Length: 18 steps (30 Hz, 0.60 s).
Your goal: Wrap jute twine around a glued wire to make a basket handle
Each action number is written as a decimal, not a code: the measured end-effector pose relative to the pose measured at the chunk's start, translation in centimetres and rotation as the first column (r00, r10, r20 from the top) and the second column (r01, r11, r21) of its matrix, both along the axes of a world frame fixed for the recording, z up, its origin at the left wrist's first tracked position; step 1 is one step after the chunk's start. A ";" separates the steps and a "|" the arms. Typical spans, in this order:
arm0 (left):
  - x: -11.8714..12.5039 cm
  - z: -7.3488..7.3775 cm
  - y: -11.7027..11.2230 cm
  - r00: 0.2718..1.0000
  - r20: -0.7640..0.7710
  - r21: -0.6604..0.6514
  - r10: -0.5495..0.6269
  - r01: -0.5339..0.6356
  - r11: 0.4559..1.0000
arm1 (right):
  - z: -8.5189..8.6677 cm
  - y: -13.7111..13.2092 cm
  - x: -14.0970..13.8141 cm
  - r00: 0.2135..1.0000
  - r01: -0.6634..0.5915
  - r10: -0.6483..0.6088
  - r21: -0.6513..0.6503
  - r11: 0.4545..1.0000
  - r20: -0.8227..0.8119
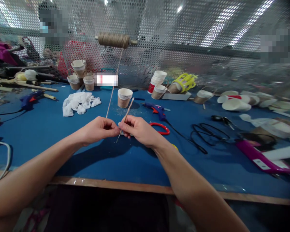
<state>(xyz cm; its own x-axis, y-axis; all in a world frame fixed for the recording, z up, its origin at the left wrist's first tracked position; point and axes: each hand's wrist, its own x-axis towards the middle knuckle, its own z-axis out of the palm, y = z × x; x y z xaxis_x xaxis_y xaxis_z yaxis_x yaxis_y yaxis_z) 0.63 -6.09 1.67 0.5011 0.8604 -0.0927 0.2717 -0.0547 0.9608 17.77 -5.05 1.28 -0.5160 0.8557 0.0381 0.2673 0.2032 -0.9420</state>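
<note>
In the middle of the head view both hands meet just above the blue table. My right hand pinches a short length of twine, whose end sticks up past the fingers. The fingers of my left hand are pressed together close beside it, around twine as well. From the spool of brown twine, a strand runs down to my left hand. Beyond the hands stands a small cup with a brown wrap and white rim. Red-handled scissors lie partly hidden by my right hand.
A blue glue gun with a black cord lies to the right, another glue gun to the left. Crumpled white cloth, handled cups, stacked paper cups and a magenta power strip lie around. Perforated metal mesh closes off the back.
</note>
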 end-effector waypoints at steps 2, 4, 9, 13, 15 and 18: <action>0.0 0.0 0.0 1.000 -0.016 0.021 0.006 -0.006 1.000 | 0.0 0.0 0.0 0.999 0.016 -0.017 0.033 0.999 0.035; 0.0 -0.1 0.1 1.000 -0.031 0.037 0.006 -0.004 0.999 | 0.1 -0.1 0.0 0.996 0.040 -0.045 0.069 0.997 0.079; 0.3 -0.5 0.1 0.999 -0.018 0.031 0.033 -0.033 0.999 | 0.2 -0.3 -0.4 0.977 0.120 -0.143 0.150 0.981 0.157; 0.5 -1.0 0.2 0.997 0.027 -0.001 0.070 -0.070 0.998 | 0.0 -0.3 -0.6 0.970 0.164 -0.194 0.190 0.968 0.149; 0.5 -1.0 0.2 0.997 0.049 -0.038 0.051 -0.049 0.998 | 0.0 -0.4 -0.5 0.989 0.113 -0.124 0.132 0.985 0.078; 0.4 -0.9 0.1 0.997 0.073 -0.086 0.007 -0.001 0.996 | 0.1 -0.4 -0.4 0.998 -0.007 0.008 0.022 1.000 -0.059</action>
<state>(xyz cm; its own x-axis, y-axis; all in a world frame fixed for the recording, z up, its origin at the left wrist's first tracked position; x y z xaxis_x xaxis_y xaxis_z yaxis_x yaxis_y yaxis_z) 1.03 -5.95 0.80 0.5055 0.8530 -0.1300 0.2006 0.0304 0.9792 17.41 -5.43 1.33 -0.5186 0.8505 0.0874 0.2100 0.2259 -0.9512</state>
